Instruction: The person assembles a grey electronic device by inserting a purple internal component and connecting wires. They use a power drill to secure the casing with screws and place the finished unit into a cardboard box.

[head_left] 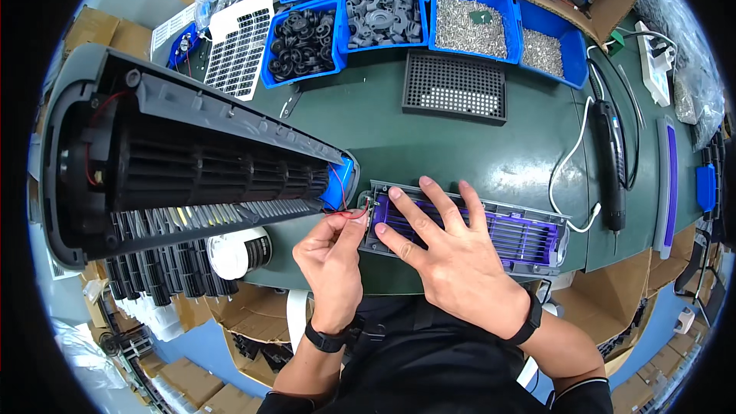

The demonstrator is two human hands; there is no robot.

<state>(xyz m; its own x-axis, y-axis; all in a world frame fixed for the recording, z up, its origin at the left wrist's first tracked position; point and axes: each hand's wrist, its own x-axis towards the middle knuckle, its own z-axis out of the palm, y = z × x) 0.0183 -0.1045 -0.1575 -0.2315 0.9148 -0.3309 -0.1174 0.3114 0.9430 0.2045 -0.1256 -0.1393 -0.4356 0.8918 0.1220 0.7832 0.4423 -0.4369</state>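
Note:
My left hand (331, 264) pinches a thin red wire (337, 182) between thumb and fingertips, beside the left end of a grey and purple grille panel (530, 241). The wire runs up into a long grey fan housing (253, 124) on the left, where a black ribbed fan roller (218, 172) lies. A blue part (334, 186) sits at the housing's near right end. My right hand (458, 259) rests on the panel with its fingers spread, covering the middle of the slats. My left fingertips hide the wire's end.
Blue bins of black wheels (300, 44), grey plastic parts (385, 17) and small screws (469, 28) line the back. A black perforated tray (454, 111) stands before them. On the right lie a corded electric screwdriver (610, 161) and a purple-and-grey strip (668, 184). A white roll (239, 253) stands left.

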